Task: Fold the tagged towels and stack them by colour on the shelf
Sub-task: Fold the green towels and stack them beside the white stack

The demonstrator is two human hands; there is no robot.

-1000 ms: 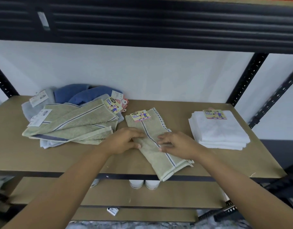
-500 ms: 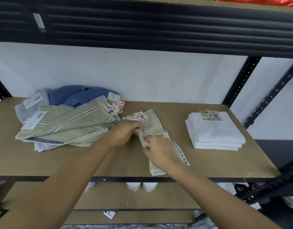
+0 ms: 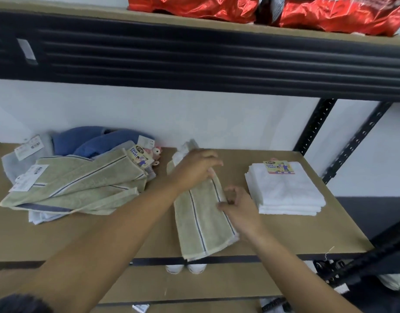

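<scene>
A green towel with a dark stripe [image 3: 202, 224] lies folded into a long narrow strip on the middle of the wooden shelf [image 3: 307, 240], its near end reaching the front edge. My left hand [image 3: 195, 168] lies flat on its far half, fingers spread. My right hand [image 3: 238, 208] pinches the strip's right edge near its middle. A folded stack of white towels [image 3: 287, 193] with a colourful tag sits to the right. A loose pile of green towels [image 3: 81, 184], with blue towels [image 3: 90, 141] and a grey one behind, lies at the left.
Black slatted underside of the upper shelf [image 3: 194, 62] hangs overhead, with red shiny packages [image 3: 330, 12] on top. Black perforated uprights [image 3: 316, 125] stand at the right. A lower shelf [image 3: 194, 283] shows below, with white shoes at its edge.
The green towel has been folded over lengthwise into a narrow strip. My left hand moved to its far half, my right hand to its right edge. The view tilted up.
</scene>
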